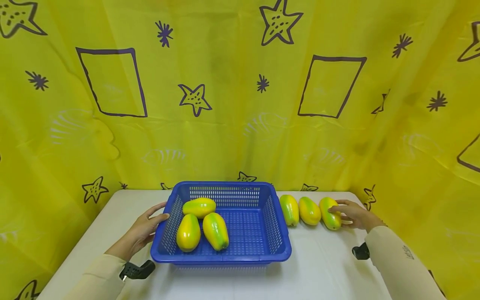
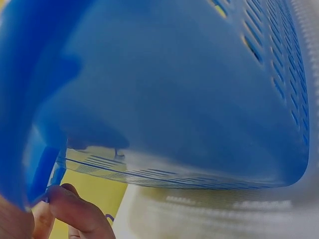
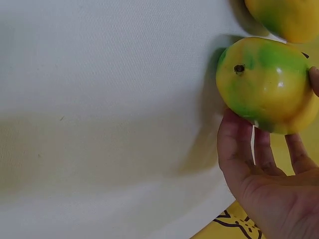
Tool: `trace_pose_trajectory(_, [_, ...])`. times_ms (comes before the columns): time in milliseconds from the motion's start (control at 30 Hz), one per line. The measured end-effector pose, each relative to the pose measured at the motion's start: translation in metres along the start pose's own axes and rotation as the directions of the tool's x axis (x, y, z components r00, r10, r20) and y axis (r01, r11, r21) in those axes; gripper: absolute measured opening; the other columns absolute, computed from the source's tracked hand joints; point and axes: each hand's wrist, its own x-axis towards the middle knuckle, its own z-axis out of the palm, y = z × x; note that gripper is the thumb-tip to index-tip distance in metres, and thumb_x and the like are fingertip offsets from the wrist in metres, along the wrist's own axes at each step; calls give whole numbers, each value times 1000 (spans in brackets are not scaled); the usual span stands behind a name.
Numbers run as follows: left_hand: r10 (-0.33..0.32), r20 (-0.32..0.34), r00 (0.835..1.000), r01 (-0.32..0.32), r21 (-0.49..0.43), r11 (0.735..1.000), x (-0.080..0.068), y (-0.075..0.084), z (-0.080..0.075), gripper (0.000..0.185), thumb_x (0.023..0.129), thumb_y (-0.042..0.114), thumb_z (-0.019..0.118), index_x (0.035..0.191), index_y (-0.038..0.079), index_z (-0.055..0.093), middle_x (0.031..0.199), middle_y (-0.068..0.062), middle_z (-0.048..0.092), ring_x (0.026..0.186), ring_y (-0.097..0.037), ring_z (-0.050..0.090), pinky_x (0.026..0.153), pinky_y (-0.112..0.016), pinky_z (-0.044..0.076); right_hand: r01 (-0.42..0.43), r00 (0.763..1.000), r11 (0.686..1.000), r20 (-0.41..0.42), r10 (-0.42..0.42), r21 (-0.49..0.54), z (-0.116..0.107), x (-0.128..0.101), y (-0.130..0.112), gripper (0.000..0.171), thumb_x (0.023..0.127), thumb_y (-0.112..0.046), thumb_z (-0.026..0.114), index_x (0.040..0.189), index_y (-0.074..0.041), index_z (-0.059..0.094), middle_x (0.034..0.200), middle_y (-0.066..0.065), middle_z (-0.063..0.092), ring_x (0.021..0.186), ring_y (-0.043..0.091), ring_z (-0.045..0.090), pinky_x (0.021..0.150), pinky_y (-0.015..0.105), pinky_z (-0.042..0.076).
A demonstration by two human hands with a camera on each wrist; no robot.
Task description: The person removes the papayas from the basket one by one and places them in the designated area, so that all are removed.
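Backdrop: a yellow cloth [image 1: 232,125] with purple stars and rectangles hangs in folds behind and beside the table [image 1: 322,266], whose white top is smooth and matte.

Basket: a blue plastic basket [image 1: 279,246], rectangular with slotted walls and floor, stands at table centre. It contains 3 glossy, oval papayas [image 1: 203,227], yellow with green streaks, grouped in its left half.

Outside the basket: 2 papayas [image 1: 299,210] lie side by side just right of the basket wall. A third, the end papaya [image 1: 330,213], lies at the right end of this row, touching its neighbour.

Right hand [image 1: 355,215]: fingers curl around the end papaya, thumb on its far side; the fruit rests on the table. The right wrist view shows its stem dimple and green patch; the next papaya is cut off at the top edge.

Left hand [image 1: 144,230]: fingers straight, pressed against the basket's left outer wall. The left wrist view is blurred blue plastic; only fingertips [image 2: 75,211] under the rim are legible.

Both sleeves are cream; a black strap-mounted device [image 1: 136,270] sits at each wrist.
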Motion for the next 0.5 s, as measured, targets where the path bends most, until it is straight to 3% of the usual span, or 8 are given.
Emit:
trace_pose_trajectory(233, [-3,-1,1000,3,11,1000,0,-1,0,68,98,33,58,156,16,25,141,-30,44,101,-25,64,81,-38,60,1,1000,1000,12,-1,-5,-1,0,-2,90,95,-29,62,153,4,3,155,36,2,138,55,18,110,58,37])
trace_pose_trajectory(500, [-4,-7,1000,4,12,1000,1,-1,0,67,99,30,56,156,16,25,139,-29,46,99,-23,65,80,-38,60,4,1000,1000,9,-3,-18,-9,-1,-4,91,96,-30,61,153,5,0,155,35,3,138,54,19,108,56,40])
